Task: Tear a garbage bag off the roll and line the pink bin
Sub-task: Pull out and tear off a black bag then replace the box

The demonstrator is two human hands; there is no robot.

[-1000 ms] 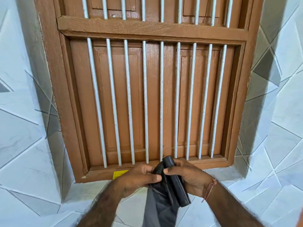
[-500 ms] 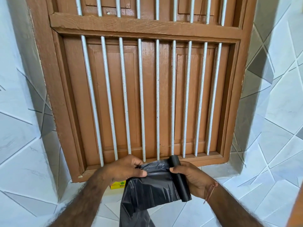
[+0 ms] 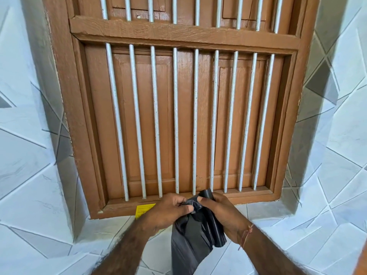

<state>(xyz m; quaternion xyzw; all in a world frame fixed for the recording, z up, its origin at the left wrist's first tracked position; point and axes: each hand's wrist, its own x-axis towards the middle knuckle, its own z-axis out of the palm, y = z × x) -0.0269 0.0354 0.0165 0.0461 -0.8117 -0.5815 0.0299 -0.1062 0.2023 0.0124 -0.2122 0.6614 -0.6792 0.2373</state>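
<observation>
Low in the frame's centre, tiled wall lies open on both sides below the brown window frame (image 3: 79, 116) with nine white bars (image 3: 175, 120). One black garbage bag roll (image 3: 215, 223) sits in the closed right hand (image 3: 224, 217); the left hand (image 3: 168, 211) pinches its one unrolled garbage bag (image 3: 190, 241), hanging down. A yellow label (image 3: 143, 210) peeks behind.

- The left hand (image 3: 168, 210) was closed, thumb against fingers, pinching.
- The right hand (image 3: 224, 213) was curled in a grip, with a thread band at its wrist.
- Both forearms reached forward, the hands nearly touching.
</observation>
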